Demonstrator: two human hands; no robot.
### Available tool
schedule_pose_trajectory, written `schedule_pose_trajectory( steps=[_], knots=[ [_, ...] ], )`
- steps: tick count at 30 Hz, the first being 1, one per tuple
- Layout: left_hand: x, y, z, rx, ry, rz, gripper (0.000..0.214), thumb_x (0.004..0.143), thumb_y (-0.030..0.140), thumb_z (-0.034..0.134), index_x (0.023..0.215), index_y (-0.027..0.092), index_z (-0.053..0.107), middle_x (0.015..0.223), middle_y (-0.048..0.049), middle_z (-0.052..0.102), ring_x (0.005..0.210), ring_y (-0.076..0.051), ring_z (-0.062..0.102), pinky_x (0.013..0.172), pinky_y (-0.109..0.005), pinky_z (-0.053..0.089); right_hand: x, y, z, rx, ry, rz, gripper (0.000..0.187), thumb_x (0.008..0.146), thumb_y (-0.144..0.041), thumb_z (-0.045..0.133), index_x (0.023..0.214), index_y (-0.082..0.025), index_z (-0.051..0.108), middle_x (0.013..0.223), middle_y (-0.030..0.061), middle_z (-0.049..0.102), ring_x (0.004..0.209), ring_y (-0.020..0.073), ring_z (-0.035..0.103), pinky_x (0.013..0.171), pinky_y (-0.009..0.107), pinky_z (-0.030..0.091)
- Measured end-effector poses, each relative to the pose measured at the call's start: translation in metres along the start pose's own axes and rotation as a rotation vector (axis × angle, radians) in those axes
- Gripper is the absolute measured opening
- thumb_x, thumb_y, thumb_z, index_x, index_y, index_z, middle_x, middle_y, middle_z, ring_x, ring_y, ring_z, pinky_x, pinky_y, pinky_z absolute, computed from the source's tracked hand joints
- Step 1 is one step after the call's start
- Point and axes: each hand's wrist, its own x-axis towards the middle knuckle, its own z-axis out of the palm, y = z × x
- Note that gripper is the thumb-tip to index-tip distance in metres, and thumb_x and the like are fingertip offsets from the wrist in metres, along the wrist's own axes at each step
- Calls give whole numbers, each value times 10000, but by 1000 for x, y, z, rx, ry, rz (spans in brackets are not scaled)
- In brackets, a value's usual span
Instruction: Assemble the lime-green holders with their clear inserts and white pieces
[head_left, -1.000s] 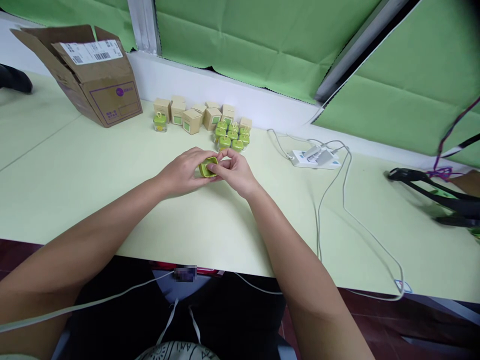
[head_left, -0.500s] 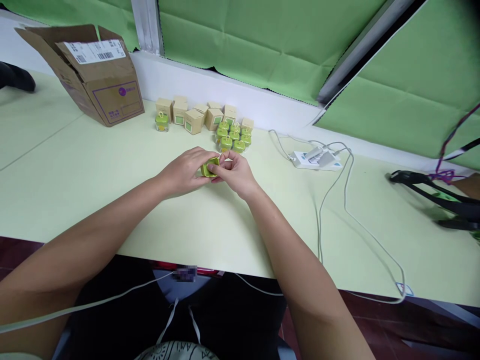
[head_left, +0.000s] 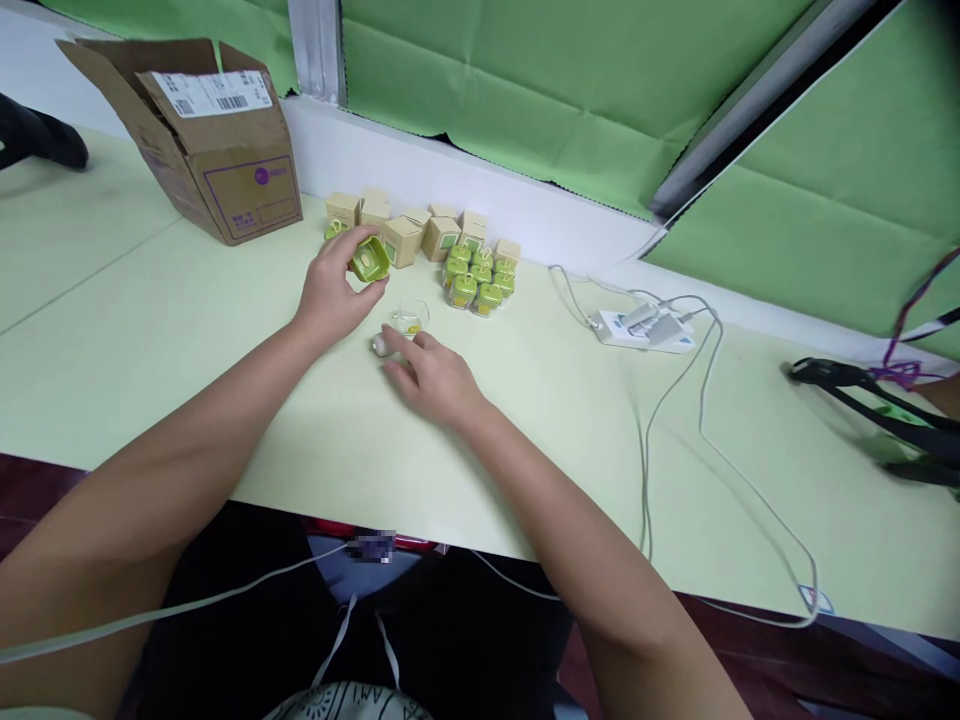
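I hold a hollow green piece (head_left: pixel 370 260) above the desk (head_left: pixel 315 450), my left hand (head_left: pixel 330 292) part-closed on it between thumb and fingers, its open side turned toward me. My right hand (head_left: pixel 444 382) reaches low, thumb and index finger parted, beside a small whitish piece (head_left: pixel 381 345); I cannot tell whether I touch it. Just beyond stands a clear container (head_left: pixel 412 318) with something yellow inside. Green-topped containers (head_left: pixel 480 278) cluster farther back, before small cardboard boxes (head_left: pixel 403 241).
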Motion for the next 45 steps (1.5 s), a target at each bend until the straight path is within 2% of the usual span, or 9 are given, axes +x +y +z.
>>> schedule_pose_trajectory(
  steps=[2, 6, 10, 15, 18, 24, 32, 37, 45],
  knots=[
    [-2, -1, 2, -1, -18, -5, 579, 896, 282, 692, 1460, 268, 563, 1436, -101, 659, 1363, -292, 607, 1187, -487, 496, 0, -5, 4, -82, 3, -12, 439, 1022, -276, 589, 1458, -244, 616, 1181, 143, 650, 956, 263, 658, 800, 372, 566],
    [-5, 6, 4, 0, -46, -21, 556, 859, 251, 687, 1411, 238, 616, 1427, -91, 679, 1341, -290, 626, 1199, -470, 480, 3, -4, 5, -55, 85, -123, 284, 982, -198, 630, 1264, -170, 651, 1354, 189, 618, 1271, 318, 579, 1022, 441, 543],
    [-7, 12, 3, 15, -88, -16, 551, 845, 262, 668, 1394, 237, 635, 1416, -75, 690, 1320, -286, 633, 1186, -465, 483, 4, 3, 5, 26, 58, -168, 271, 1012, -203, 582, 1277, -172, 629, 1263, 174, 681, 1209, 310, 614, 1066, 490, 523],
    [-9, 14, 0, 41, -169, 35, 576, 846, 282, 634, 1417, 213, 637, 1366, -100, 702, 1288, -297, 624, 1145, -487, 493, 6, 12, 2, 425, 341, -2, 416, 1012, -481, 625, 1353, -242, 621, 1281, 148, 662, 1170, 269, 639, 1029, 436, 579],
    [-11, 19, 0, 52, -231, 91, 591, 825, 278, 635, 1413, 218, 655, 1311, -103, 710, 1249, -305, 623, 1120, -496, 495, 9, 19, -1, 687, 396, 134, 514, 950, -673, 654, 1285, -283, 660, 1279, 109, 674, 1133, 240, 663, 994, 406, 608],
    [-15, 33, 0, 87, -324, 222, 528, 851, 264, 620, 1375, 228, 674, 1272, -122, 702, 1200, -316, 617, 1077, -500, 480, 12, 22, -3, 850, 384, 210, 658, 792, -755, 773, 1225, -267, 688, 1250, 103, 714, 1100, 241, 691, 1004, 417, 606],
    [-16, 35, 0, 135, -366, 253, 493, 873, 272, 609, 1357, 223, 682, 1190, -123, 699, 1132, -315, 627, 1026, -485, 475, 12, 16, -13, 1046, 371, 259, 643, 727, -744, 835, 1117, -250, 698, 1139, 65, 777, 1050, 215, 728, 997, 399, 620],
    [-17, 35, 1, 148, -380, 258, 489, 874, 283, 615, 1356, 227, 681, 1190, -125, 705, 1148, -326, 631, 1014, -489, 475, 13, 19, -14, 1094, 333, 323, 651, 709, -745, 843, 1111, -253, 703, 1135, 50, 774, 1075, 211, 730, 937, 379, 645],
    [-17, 35, 1, 134, -381, 244, 481, 877, 304, 621, 1349, 232, 680, 1205, -125, 704, 1148, -330, 633, 1017, -494, 472, 12, 19, -13, 1072, 323, 321, 650, 703, -728, 851, 1124, -259, 694, 1172, 49, 759, 1072, 204, 720, 945, 375, 648]
  ],
)
